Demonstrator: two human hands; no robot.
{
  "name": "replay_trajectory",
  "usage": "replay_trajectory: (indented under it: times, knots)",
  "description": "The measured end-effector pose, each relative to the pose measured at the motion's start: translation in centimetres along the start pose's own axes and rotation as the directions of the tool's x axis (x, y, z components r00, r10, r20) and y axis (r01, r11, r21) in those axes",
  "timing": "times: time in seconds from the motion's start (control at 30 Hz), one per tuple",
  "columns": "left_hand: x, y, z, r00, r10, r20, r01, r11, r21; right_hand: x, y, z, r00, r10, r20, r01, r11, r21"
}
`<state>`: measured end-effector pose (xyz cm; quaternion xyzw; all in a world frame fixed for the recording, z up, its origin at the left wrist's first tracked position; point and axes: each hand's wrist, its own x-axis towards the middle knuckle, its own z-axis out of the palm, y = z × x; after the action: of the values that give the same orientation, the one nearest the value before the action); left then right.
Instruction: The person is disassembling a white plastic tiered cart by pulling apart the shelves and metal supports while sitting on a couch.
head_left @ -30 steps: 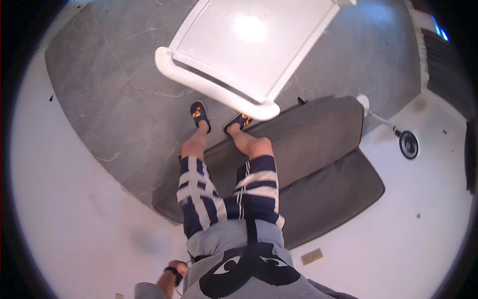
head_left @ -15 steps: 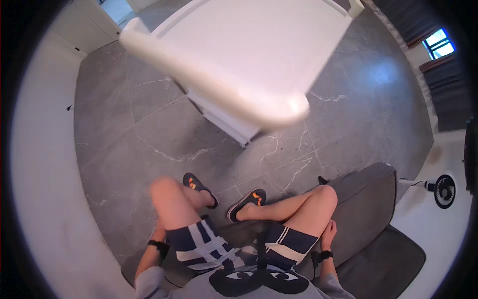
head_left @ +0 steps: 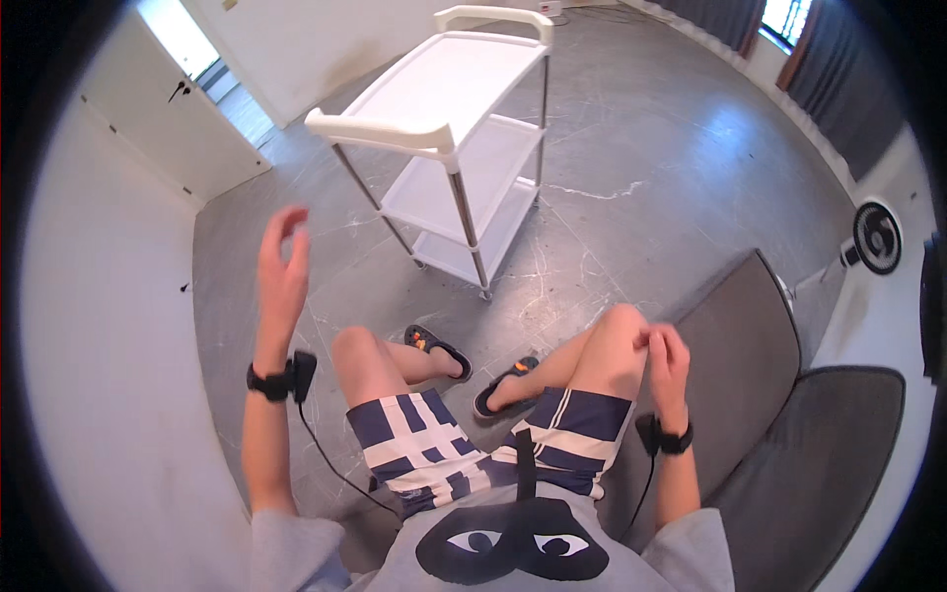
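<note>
My left hand (head_left: 283, 266) is raised in front of the left knee, off to the left of the cart. Its fingers curve with a gap from the thumb, and nothing is in it. Beside my right knee, my right hand (head_left: 668, 360) hovers with loosely bent fingers, holding nothing that I can see. Each wrist wears a black strap with a small device and a cable, the left strap (head_left: 281, 379) and the right strap (head_left: 665, 435). Ahead stands a white three-tier cart (head_left: 419, 84) with metal posts, its bare top tray between two raised handles; neither hand touches it.
I sit on a grey sofa (head_left: 730, 340) that extends to the right. A black fan (head_left: 876, 239) is by the right wall. A white wall (head_left: 109, 326) runs along the left, with a door (head_left: 148, 109) farther back. Grey marbled tile (head_left: 631, 217) covers the floor.
Both hands have risen from beside my thighs, the left one farther forward. The view has shifted, and the cart looks smaller and farther away, with its lower shelves now showing.
</note>
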<state>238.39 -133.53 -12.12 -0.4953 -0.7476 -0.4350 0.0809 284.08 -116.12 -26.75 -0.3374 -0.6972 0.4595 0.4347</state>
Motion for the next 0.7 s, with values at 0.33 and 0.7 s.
replay_trajectory:
  times: [0.33, 0.7]
  knots:
    - [15.4, 5.4, 12.0, 0.835, 0.233, 0.498, -0.481, 0.750, 0.454, 8.4, 2.8, 14.7, 0.988, 0.122, 0.092, -0.139, 0.968, 0.207]
    - [7.4, 9.7, 6.9, 0.614, 0.424, 0.665, -0.685, 0.705, 0.183, 10.3, -3.8, 21.8, 0.896, -0.062, 0.439, 0.045, 0.998, 0.049]
